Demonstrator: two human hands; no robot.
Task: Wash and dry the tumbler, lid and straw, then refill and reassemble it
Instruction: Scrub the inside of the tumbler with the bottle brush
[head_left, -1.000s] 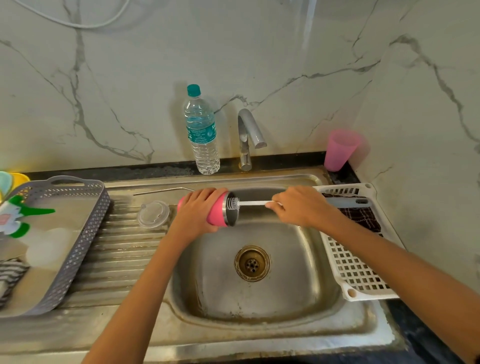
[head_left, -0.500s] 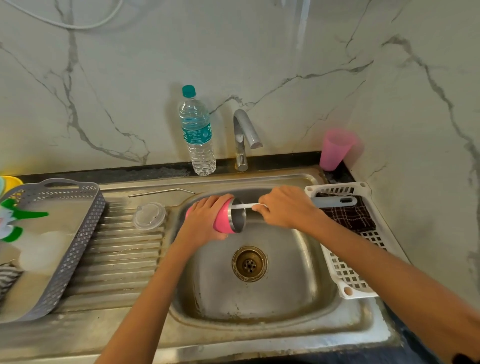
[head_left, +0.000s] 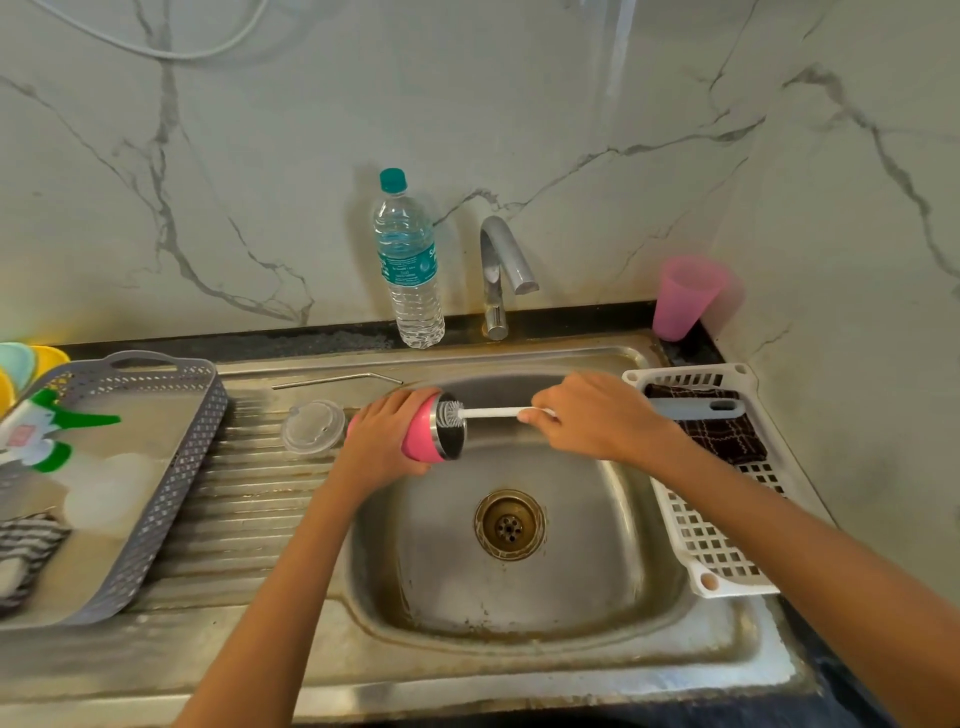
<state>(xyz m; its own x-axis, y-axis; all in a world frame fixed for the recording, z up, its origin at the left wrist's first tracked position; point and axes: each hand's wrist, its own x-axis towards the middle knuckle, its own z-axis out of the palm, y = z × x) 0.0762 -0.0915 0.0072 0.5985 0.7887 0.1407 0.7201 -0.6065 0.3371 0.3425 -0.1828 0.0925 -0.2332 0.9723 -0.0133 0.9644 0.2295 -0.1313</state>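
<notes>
Marble walls back a steel sink (head_left: 613, 561) set in the counter. Above its basin the left hand (head_left: 379, 441) grips the pink tumbler (head_left: 418, 442), held sideways with its mouth to the right. The right hand (head_left: 597, 421) pinches a white bottle brush (head_left: 493, 412), bristles at the rim. The clear lid (head_left: 312, 427) and metal straw (head_left: 332, 382) lie on the drainboard just left.

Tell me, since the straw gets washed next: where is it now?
In the head view the metal straw lies on the drainboard, left of the basin, just behind the clear lid and near the water bottle.
</notes>
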